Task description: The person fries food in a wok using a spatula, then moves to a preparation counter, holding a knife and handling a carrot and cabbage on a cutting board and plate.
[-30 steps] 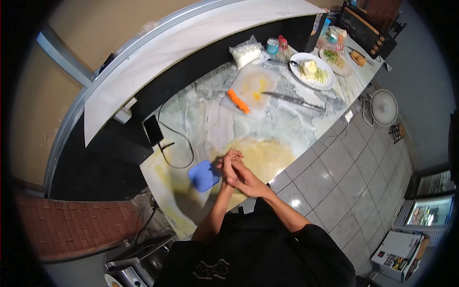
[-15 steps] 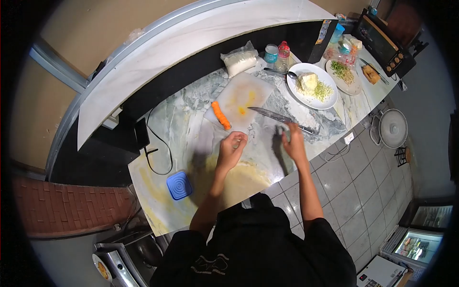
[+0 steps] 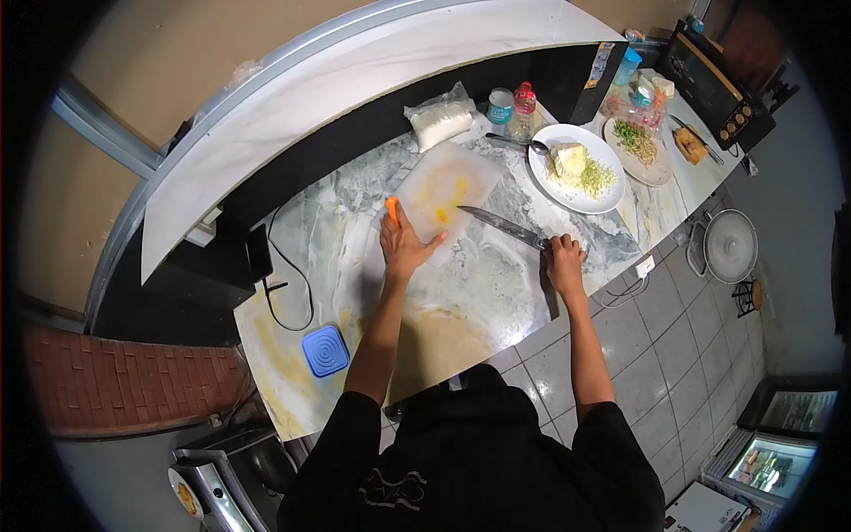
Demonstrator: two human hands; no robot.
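My left hand point(image 3: 408, 248) is over a peeled carrot point(image 3: 392, 207), fingers closed round it and thumb spread toward the board. Only the carrot's far orange end shows; my fingers hide the rest. A translucent cutting board point(image 3: 470, 170) with yellow-orange stains lies beyond and to the right of that hand. At the board's right side rests a long knife point(image 3: 503, 225), its tip on the board. My right hand point(image 3: 565, 262) has its fingers closed over the knife's handle, which is mostly covered.
A white plate point(image 3: 554, 183) holds a pale block and green shreds, with a spoon point(image 3: 539, 147) at its rim. Behind are a bag of white powder point(image 3: 441, 122), a jar point(image 3: 500, 106) and a red-capped bottle point(image 3: 523, 111). A blue lid point(image 3: 325, 351) lies front left.
My left hand has moved forward onto the carrot, which it now partly covers. My right hand has come down onto the knife's handle.
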